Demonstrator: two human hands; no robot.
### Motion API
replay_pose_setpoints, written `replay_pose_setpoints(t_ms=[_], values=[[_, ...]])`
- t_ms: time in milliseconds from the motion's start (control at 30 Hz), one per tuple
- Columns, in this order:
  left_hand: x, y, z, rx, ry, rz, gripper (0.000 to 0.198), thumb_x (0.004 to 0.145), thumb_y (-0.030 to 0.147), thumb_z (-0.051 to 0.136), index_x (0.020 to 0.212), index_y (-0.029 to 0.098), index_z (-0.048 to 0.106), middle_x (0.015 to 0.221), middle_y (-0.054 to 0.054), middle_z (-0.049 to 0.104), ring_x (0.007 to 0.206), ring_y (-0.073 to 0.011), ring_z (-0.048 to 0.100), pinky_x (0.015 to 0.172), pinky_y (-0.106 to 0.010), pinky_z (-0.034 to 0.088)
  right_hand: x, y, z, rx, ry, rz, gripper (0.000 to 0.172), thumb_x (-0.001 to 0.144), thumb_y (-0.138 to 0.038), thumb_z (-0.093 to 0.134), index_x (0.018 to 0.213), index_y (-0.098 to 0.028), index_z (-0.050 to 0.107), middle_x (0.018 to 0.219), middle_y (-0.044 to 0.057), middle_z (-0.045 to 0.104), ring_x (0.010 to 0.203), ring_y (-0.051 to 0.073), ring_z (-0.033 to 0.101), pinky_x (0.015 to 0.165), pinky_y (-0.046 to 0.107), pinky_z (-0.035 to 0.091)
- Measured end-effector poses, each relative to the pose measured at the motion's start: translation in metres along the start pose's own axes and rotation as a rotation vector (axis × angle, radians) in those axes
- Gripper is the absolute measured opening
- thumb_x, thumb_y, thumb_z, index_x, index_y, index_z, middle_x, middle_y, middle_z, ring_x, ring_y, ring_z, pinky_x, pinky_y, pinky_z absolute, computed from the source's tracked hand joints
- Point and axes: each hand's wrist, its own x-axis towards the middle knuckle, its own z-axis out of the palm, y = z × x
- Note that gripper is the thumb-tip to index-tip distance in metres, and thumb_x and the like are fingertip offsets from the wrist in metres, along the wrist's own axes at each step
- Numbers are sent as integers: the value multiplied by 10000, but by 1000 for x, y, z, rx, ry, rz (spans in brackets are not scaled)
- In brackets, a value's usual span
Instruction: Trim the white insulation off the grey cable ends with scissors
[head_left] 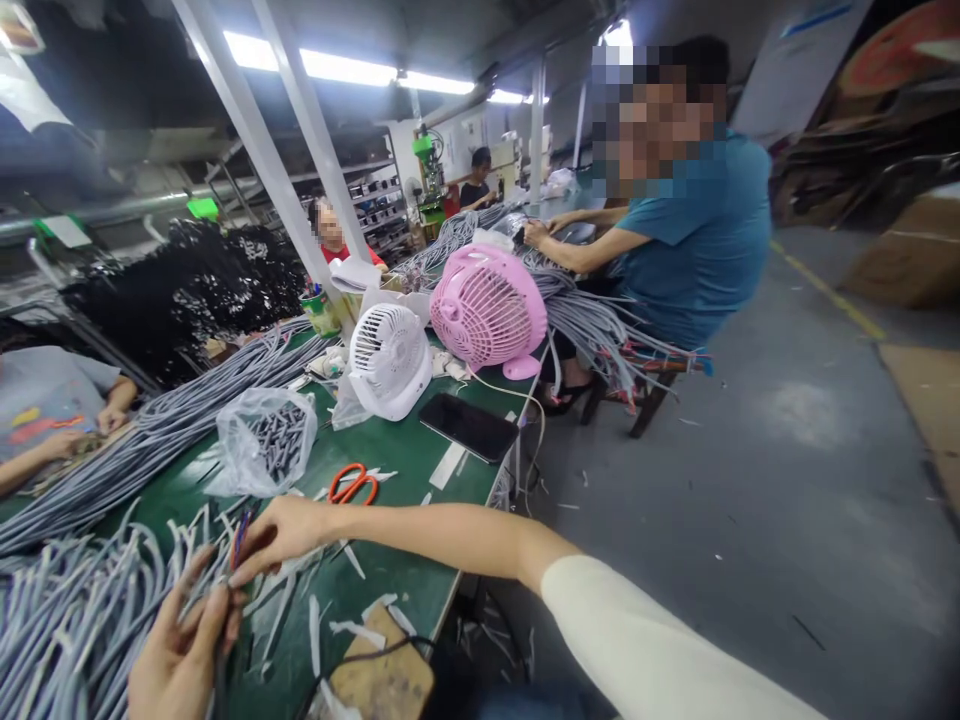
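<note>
- Cable (238,540) with red and blue wires at its tip, at 7 o'clock of the view, held between both hands low over the near part of the green table (409,580).
- Right hand (281,535) reaching in from 4 o'clock, thumb and forefinger pinching the tip of the cable.
- Left hand (180,655) at 7 o'clock of the cable, fingers curled around its lower length.
- Heap of grey cables (67,620) at 9 o'clock, beside the left hand.
- Orange scissors (354,484) at 2 o'clock, near the right hand, among white offcuts (315,622).
- Plastic bag (262,440) at 12 o'clock.
- Phone (469,427), white fan (390,360) and pink fan (487,308) farther out at 1 o'clock.
- Co-worker in a teal shirt (697,240) seated at 2 o'clock, well apart.
</note>
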Motion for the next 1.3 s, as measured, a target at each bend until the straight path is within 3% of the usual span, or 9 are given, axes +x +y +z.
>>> replay_pose_setpoints(t_ms=[100,200,333,433,533,667,800,1100,1300], values=[[-4,10,2,94,-10,-100,592,513,514,671,977,145,678,626,-34,680,629,-220,639,547,-273,498,-5,-3,6,-224,171,-94,79,688,-184,714,720,-115,694,620,-39,615,655,80,573,634,130,388],[-10,19,7,197,80,-28,373,508,465,632,665,135,702,618,-67,686,650,-246,633,609,-312,492,-17,-7,20,-345,229,-194,44,710,-125,672,670,-111,681,614,-19,615,609,80,542,579,143,370],[-16,23,12,93,118,-33,318,550,420,617,659,133,696,608,-57,677,612,-213,618,588,-294,470,-28,-12,27,-383,273,-264,118,729,-124,643,617,-99,671,530,-15,581,506,71,472,514,163,334],[-16,22,10,12,146,-42,289,569,394,638,665,126,684,549,-31,632,535,-154,568,511,-245,423,-32,-17,11,-408,154,-264,122,748,-149,631,650,-108,692,575,-3,629,521,82,512,521,163,362],[-12,19,4,-196,194,-117,307,539,380,695,690,116,656,495,9,571,403,-66,428,403,-187,309,-34,-20,-18,-610,178,-12,153,796,-183,577,855,-148,714,794,24,701,685,116,612,630,169,424],[-7,21,1,-496,65,-257,354,481,280,758,762,102,635,542,4,582,368,-16,341,363,-149,214,-36,-13,-40,-999,178,410,251,699,-80,586,895,-172,712,950,102,690,906,229,630,713,251,453],[-10,25,0,-655,-72,-350,335,512,172,744,819,76,650,565,1,553,419,-18,375,375,-129,237,-33,-1,-36,-1040,107,493,257,552,11,621,756,-118,713,865,172,685,858,299,641,664,289,457],[-17,26,-9,-807,-62,-161,371,537,192,776,852,195,580,626,28,538,486,-35,392,411,-114,276,-29,-4,-16,-894,198,208,125,762,-191,524,786,-148,638,765,54,665,701,154,606,589,207,394],[-20,29,-9,-726,7,12,334,529,291,800,650,187,506,633,37,545,480,-40,420,436,-143,298,-32,-5,20,-369,297,-98,302,670,-409,629,589,-157,485,550,-55,468,511,72,392,488,182,296]])
